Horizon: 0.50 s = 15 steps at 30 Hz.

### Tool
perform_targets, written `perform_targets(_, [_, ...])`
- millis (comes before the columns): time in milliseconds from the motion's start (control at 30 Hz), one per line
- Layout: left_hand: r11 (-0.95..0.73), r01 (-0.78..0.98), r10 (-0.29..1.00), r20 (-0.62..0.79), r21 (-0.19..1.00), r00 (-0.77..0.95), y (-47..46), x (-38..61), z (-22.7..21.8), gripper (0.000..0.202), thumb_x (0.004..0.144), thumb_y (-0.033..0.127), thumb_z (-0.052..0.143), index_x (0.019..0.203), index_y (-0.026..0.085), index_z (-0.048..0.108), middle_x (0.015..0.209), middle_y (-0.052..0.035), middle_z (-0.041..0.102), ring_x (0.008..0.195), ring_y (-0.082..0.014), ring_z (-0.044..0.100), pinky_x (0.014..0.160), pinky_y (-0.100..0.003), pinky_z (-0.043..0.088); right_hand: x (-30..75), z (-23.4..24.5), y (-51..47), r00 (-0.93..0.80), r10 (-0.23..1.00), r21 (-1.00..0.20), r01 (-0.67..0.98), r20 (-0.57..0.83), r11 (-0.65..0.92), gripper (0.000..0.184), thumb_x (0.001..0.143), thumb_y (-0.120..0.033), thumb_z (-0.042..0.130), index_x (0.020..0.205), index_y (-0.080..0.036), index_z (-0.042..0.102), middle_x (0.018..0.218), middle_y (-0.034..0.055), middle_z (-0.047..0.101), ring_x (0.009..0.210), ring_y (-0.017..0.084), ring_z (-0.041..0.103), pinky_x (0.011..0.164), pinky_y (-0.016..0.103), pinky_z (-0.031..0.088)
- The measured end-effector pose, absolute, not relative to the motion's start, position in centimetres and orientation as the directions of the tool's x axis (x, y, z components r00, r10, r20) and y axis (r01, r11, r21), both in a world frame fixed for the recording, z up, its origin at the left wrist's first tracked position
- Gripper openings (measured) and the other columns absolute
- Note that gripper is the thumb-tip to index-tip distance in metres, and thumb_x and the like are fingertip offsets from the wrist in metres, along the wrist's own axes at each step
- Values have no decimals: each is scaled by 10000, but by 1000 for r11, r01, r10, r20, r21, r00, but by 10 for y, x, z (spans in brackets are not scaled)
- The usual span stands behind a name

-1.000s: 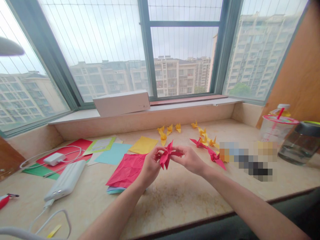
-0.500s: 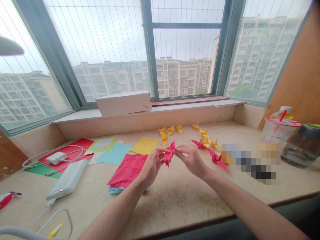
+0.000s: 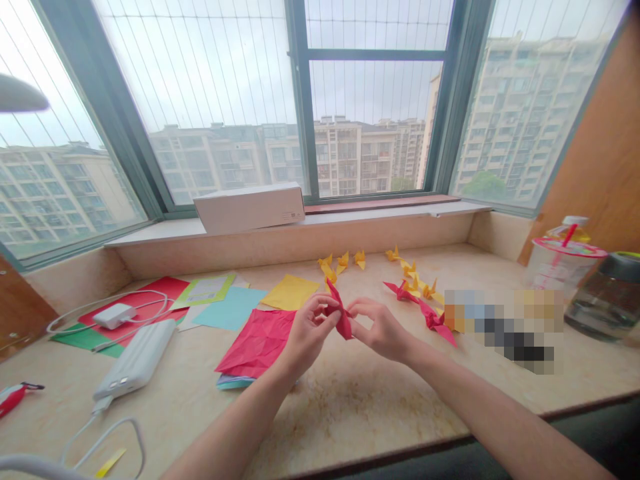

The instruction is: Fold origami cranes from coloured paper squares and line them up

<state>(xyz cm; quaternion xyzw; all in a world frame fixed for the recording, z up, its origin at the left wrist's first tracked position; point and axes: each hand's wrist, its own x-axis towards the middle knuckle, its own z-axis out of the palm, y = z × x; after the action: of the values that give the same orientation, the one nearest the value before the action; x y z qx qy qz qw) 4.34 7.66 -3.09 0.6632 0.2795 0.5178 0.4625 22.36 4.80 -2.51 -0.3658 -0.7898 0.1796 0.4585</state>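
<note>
Between my two hands, above the stone-topped counter, is a red origami crane [image 3: 343, 321], partly hidden by fingers. My left hand [image 3: 315, 327] pinches it from the left, thumb in front. On its right side, the fingers of my right hand [image 3: 377, 327] close on the lower edge. Two finished red paper cranes [image 3: 434, 316] lie to the right of my right hand. Several small yellow paper cranes [image 3: 360, 259] stand farther back in two groups. Left of my left hand, a creased red sheet [image 3: 257, 340] tops a stack of coloured paper.
Yellow paper [image 3: 290, 291] and light blue paper [image 3: 230, 308] lie at the back left. A white power bank [image 3: 135, 360] with a cable and a charger [image 3: 115, 315] sits left. A lidded cup [image 3: 565, 267] and a dark jar [image 3: 605, 293] stand right. A white box [image 3: 250, 208] rests on the sill.
The red crane has turned in my hands, its long side now slanting down to the right. My left thumb has come across its front, and my right fingers have shifted lower.
</note>
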Motion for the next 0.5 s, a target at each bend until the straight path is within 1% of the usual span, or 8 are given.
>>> perform_targets(67, [-468,-45,839,460,883,292,77,43,-31,116,824,262,679,896,184,631,992,-36,576,788,-128,589,656,-231,480,222,-23,46,-353,753,-652,377,556,658,281,932,-215,505,705,-188,668,798,28,686,787,163,623,790,298,457])
perform_targets(133, [-519,35,823,488,854,293,75,43,-32,107,835,261,666,904,184,638,995,-38,574,781,-124,584,654,-230,478,221,-23,45,-336,790,-714,343,513,610,336,972,-268,444,741,-182,671,778,30,680,747,155,613,754,293,455])
perform_targets(233, [-553,109,802,493,826,336,71,43,-31,124,850,270,649,942,187,642,1011,-46,585,763,-118,583,648,-232,473,221,-26,48,-289,854,-821,265,433,506,285,956,-378,504,871,-174,685,766,31,684,693,150,603,675,278,453])
perform_targets(300, [-534,93,803,471,840,365,67,44,-29,200,859,279,638,1041,199,614,1052,-56,602,755,-118,589,641,-234,473,221,-28,51,-273,875,-864,206,399,458,299,938,-423,533,903,-167,684,717,21,658,643,140,574,619,266,436])
perform_targets(400, [-474,34,827,432,880,360,64,44,-26,372,864,313,638,1205,215,525,1141,-79,613,739,-114,598,638,-245,480,223,-30,55,-234,889,-889,148,394,433,352,927,-468,534,915,-151,688,678,12,609,611,130,520,578,261,403])
perform_targets(433, [-456,22,835,419,890,357,64,44,-26,410,860,327,644,1230,212,508,1138,-84,619,737,-116,600,641,-249,483,223,-31,56,-219,890,-891,137,399,433,364,920,-479,542,927,-147,692,683,14,605,613,130,511,577,263,399])
perform_targets(500, [-425,14,847,392,905,359,66,43,-27,439,849,346,660,1234,193,514,1066,-82,647,756,-131,612,662,-259,491,225,-32,58,-201,889,-888,129,412,441,381,913,-492,546,940,-143,697,692,19,609,618,130,502,580,266,397])
